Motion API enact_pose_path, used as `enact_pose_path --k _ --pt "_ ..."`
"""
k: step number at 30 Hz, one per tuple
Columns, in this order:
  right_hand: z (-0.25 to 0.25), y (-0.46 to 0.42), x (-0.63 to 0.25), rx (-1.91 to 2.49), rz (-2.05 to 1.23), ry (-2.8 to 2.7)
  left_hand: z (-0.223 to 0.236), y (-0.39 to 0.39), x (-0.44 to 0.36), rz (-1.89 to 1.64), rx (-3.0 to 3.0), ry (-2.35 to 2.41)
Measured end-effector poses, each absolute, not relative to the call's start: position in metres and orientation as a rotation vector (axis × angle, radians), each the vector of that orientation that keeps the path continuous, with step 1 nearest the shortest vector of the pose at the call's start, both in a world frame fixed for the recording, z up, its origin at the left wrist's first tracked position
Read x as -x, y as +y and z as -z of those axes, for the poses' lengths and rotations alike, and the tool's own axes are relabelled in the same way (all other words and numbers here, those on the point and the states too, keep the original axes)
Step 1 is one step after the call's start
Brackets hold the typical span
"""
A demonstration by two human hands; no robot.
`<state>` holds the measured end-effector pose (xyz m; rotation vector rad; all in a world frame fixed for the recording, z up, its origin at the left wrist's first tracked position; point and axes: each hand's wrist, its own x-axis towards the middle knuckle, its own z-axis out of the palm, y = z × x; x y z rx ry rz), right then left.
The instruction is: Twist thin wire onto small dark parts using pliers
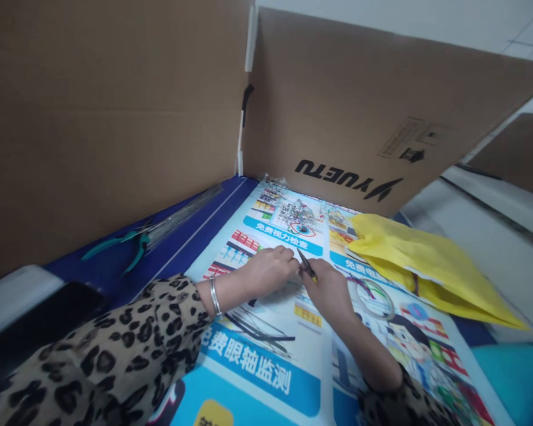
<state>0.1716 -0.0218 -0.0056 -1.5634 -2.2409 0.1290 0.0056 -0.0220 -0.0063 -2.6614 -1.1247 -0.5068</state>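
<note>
My left hand (269,269) rests on a printed poster (266,367) with its fingers pinched together near the tip of a small tool; what they pinch is too small to make out. My right hand (326,290) is closed round small pliers (306,264), whose dark jaws point up and left toward the left fingertips. A silver bangle circles my left wrist. Thin dark wires (257,331) lie on the poster just below my left hand.
Cardboard walls (115,118) enclose the back and left. Teal-handled pliers (119,245) and a bundle of thin wires (184,213) lie along the left wall. A pile of small beaded pieces (299,213) sits at the back. At right are a yellow bag (426,266) and a tape roll (375,296).
</note>
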Motion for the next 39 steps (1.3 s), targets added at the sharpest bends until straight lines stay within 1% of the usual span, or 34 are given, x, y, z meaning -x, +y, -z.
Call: enact_pose_path --k 4,8,14,17,20,23,29,35,39 --pt "0.001 -0.021 -0.170 1.552 -0.283 -2.129 0.003 -0.022 -0.004 0.569 2.684 -1.234" --pt "0.000 -0.021 -0.171 1.531 -0.473 -1.954 0.004 -0.018 -0.004 0.719 2.719 -1.424" --pt "0.006 -0.018 -0.173 1.430 -0.807 -1.688 0.001 -0.012 -0.004 1.124 2.820 -1.625" --pt "0.006 -0.018 -0.171 1.373 -0.953 -1.547 0.000 -0.011 -0.005 1.306 2.820 -1.662" --pt "0.006 -0.019 -0.168 1.288 -1.069 -1.415 -0.001 -0.011 -0.005 1.462 2.809 -1.803" --pt "0.008 -0.020 -0.166 1.219 -1.120 -1.339 -0.001 -0.011 -0.007 1.672 2.821 -2.009" --pt "0.016 -0.019 -0.163 1.172 -1.175 -1.231 0.000 -0.011 -0.011 2.271 2.776 -2.294" --pt "0.016 -0.020 -0.159 1.111 -1.196 -1.182 0.001 -0.014 -0.013 2.615 2.714 -2.305" --pt "0.014 -0.021 -0.156 1.080 -1.213 -1.151 0.002 -0.016 -0.014 2.741 2.755 -2.251"
